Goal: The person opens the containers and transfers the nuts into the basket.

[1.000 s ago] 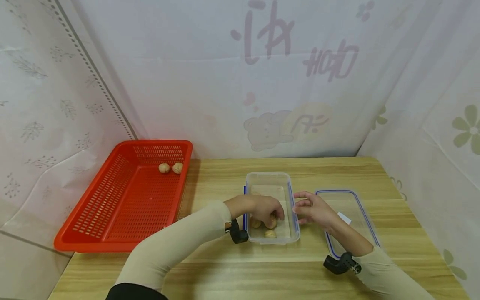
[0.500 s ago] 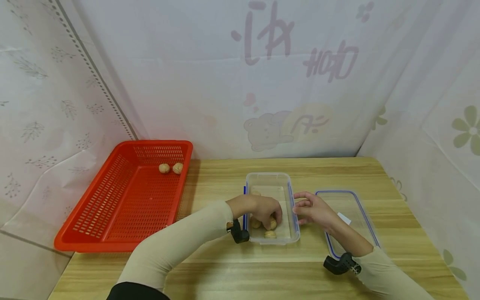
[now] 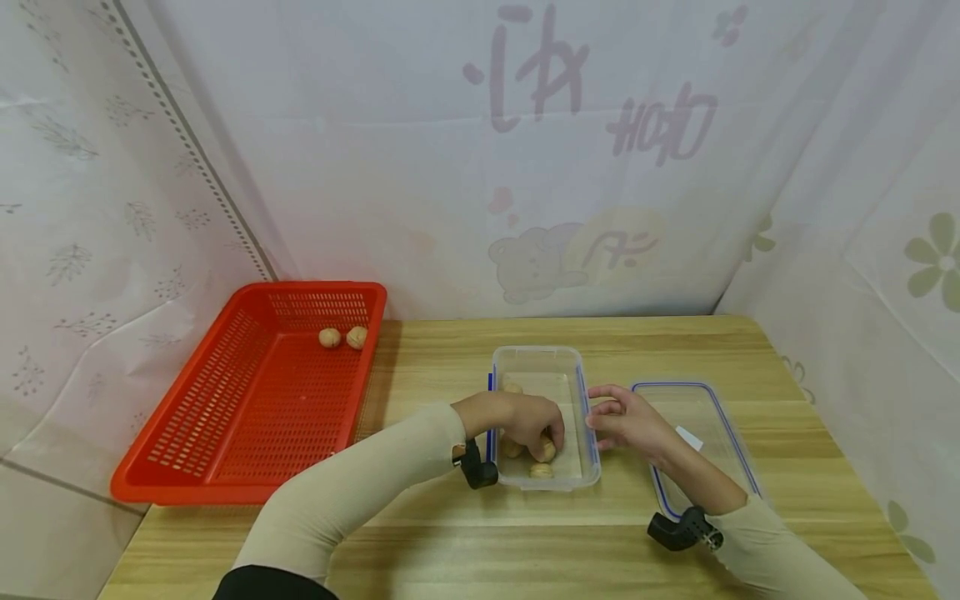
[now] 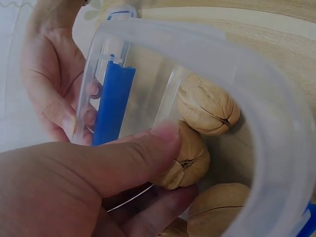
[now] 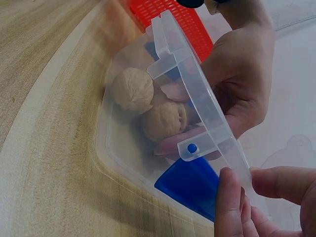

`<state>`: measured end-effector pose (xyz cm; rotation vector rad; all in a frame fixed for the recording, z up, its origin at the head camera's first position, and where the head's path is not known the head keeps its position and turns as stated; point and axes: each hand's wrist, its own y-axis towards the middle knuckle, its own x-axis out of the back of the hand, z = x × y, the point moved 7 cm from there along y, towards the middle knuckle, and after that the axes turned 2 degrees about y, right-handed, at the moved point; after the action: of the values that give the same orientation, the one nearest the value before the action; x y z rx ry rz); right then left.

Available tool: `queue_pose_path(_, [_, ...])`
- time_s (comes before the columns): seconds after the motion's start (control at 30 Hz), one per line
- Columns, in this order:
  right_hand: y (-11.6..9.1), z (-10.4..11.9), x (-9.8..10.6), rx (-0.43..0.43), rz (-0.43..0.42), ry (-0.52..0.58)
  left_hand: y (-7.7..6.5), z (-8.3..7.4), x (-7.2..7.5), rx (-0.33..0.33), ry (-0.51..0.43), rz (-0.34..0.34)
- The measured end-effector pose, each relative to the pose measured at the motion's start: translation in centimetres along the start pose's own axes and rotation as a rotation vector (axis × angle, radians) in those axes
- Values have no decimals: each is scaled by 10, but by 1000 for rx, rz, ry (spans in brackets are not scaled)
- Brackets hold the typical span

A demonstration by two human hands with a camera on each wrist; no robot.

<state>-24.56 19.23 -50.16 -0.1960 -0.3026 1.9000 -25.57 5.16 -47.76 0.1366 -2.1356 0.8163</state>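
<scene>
My left hand (image 3: 531, 421) reaches down into a clear plastic food container (image 3: 546, 357) with blue clips. Its thumb and fingers pinch a walnut (image 4: 190, 160), which sits against another walnut (image 4: 207, 104). A further walnut (image 3: 541, 471) lies near the container's front end, and one more walnut (image 3: 512, 388) shows behind my left wrist. At the container's right side, my right hand (image 3: 626, 421) holds the rim between thumb and fingertips, beside a blue clip (image 5: 190, 185). The left palm and some fingertips are hidden in the head view.
A red plastic basket (image 3: 247, 392) stands at the left, with two walnuts (image 3: 342, 337) in its far right corner. The container's blue-edged lid (image 3: 697, 408) lies to the right, partly under my right forearm. White patterned curtains enclose the wooden table (image 3: 450, 533).
The fingers of my left hand have drawn in a little around the walnut inside the container. My right hand, the container and the basket look unchanged.
</scene>
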Motion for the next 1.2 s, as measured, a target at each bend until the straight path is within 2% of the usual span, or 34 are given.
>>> queue_pose_path(0.2, [0,-1,0,-6,-1,6,-2,0,4,-13,-9,-20])
queue_pose_path(0.43, [0,2,-1,0,5,3,-5,-2,16,-72,2,-72])
queue_pose_path(0.83, [0,2,-1,-2,3,-1,-21,2,45,-138,-118,-198])
queue_pose_path(1.2, [0,1,-1,-7,1,-2,-37,9,66,-197,-286,-331])
